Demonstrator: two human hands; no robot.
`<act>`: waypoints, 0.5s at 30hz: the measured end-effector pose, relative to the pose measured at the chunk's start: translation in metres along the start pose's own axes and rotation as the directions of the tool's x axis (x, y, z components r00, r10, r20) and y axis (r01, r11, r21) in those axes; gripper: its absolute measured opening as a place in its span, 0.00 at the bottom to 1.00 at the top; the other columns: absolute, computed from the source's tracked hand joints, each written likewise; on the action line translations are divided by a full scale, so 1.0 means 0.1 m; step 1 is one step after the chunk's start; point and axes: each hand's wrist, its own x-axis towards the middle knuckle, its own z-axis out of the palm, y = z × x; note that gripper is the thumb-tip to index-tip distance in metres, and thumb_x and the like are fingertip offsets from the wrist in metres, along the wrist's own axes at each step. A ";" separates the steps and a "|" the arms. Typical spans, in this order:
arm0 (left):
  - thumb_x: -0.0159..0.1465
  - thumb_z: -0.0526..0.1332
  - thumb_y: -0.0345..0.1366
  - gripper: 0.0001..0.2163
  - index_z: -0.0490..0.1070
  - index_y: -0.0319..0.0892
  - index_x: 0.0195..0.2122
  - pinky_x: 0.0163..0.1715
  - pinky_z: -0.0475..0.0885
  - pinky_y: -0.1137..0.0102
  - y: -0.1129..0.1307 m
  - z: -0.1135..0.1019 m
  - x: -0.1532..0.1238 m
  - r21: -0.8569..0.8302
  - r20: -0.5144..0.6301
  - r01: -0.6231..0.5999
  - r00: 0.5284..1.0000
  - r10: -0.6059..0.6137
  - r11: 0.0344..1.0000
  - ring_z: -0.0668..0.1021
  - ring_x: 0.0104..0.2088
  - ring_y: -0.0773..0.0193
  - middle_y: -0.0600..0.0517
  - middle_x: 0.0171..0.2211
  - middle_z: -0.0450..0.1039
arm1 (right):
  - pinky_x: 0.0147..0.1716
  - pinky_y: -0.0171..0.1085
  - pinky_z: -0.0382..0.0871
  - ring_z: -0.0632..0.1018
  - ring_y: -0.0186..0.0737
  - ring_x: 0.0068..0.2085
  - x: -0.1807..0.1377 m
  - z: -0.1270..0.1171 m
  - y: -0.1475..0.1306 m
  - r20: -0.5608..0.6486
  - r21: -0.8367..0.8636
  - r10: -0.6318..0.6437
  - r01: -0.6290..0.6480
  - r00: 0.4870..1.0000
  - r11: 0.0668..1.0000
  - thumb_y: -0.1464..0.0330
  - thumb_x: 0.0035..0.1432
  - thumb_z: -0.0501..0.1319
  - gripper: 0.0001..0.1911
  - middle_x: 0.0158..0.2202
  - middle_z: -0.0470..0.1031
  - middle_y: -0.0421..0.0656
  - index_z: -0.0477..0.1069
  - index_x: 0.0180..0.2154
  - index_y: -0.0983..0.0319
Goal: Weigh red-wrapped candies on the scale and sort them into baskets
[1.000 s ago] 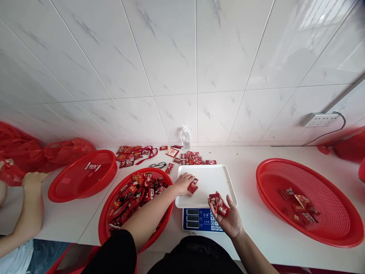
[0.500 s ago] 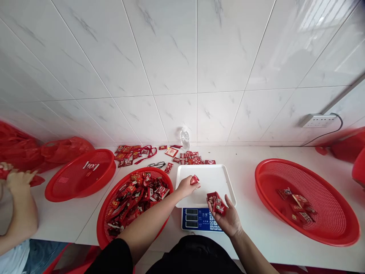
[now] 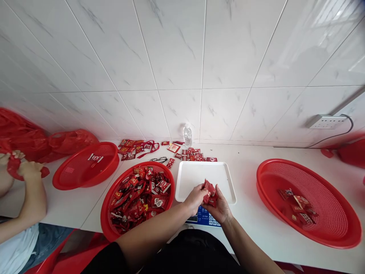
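Observation:
My left hand (image 3: 196, 198) and my right hand (image 3: 221, 207) meet over the front of a white tray (image 3: 196, 173) that sits on a blue digital scale (image 3: 205, 217). Between them is a bunch of small red wrapped packets (image 3: 210, 192); both hands are closed on it. My right palm cups the bunch from the right, while the left fingers grip its left side. Part of the scale's panel is covered by my hands and forearms. Left of the tray stands a red basket (image 3: 104, 207) heaped with similar red packets.
A red basket (image 3: 308, 167) with several packets stands right; another red basket (image 3: 59, 177) holds one packet farther left. Behind the tray are loose packets (image 3: 195, 155), eyeglasses (image 3: 159, 160) and a clear bottle (image 3: 187, 136). A co-worker's hands (image 3: 28, 167) hold a red bag at the left.
My left hand has moved right and closer, bringing its packet to the bunch in my right hand. The right hand has closed further around the bunch. The view has shifted slightly.

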 end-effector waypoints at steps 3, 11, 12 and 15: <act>0.59 0.58 0.36 0.17 0.70 0.43 0.50 0.49 0.67 0.64 -0.03 -0.03 -0.04 0.233 -0.002 -0.167 0.985 0.172 0.958 0.74 0.48 0.59 0.47 0.47 0.73 | 0.44 0.45 0.71 0.78 0.43 0.43 0.00 -0.03 -0.01 -0.034 0.002 -0.025 0.025 0.999 1.000 0.60 0.55 0.63 0.14 0.40 0.80 0.44 0.74 0.41 0.60; 0.61 0.57 0.35 0.20 0.67 0.47 0.55 0.52 0.66 0.65 0.04 -0.11 -0.12 0.655 0.183 -0.369 0.924 0.336 0.659 0.73 0.48 0.60 0.49 0.47 0.71 | 0.43 0.45 0.72 0.79 0.40 0.41 -0.07 -0.02 0.00 -0.022 -0.001 -0.031 0.031 0.999 1.000 0.64 0.51 0.68 0.13 0.39 0.80 0.38 0.74 0.41 0.53; 0.62 0.56 0.36 0.19 0.67 0.47 0.55 0.50 0.67 0.65 0.04 -0.12 -0.13 0.696 0.199 -0.376 0.919 0.339 0.612 0.73 0.47 0.60 0.49 0.45 0.71 | 0.43 0.46 0.72 0.78 0.41 0.42 -0.08 -0.02 0.01 -0.011 -0.009 -0.025 0.025 1.000 1.000 0.64 0.51 0.68 0.14 0.40 0.79 0.38 0.74 0.42 0.53; 0.65 0.54 0.40 0.18 0.65 0.49 0.56 0.46 0.69 0.65 0.02 -0.13 -0.20 0.835 0.213 -0.368 0.901 0.377 0.408 0.72 0.45 0.59 0.49 0.43 0.69 | 0.42 0.44 0.72 0.78 0.41 0.42 -0.12 -0.05 0.02 -0.001 -0.018 -0.008 0.008 1.000 1.000 0.65 0.49 0.69 0.16 0.40 0.79 0.38 0.74 0.42 0.53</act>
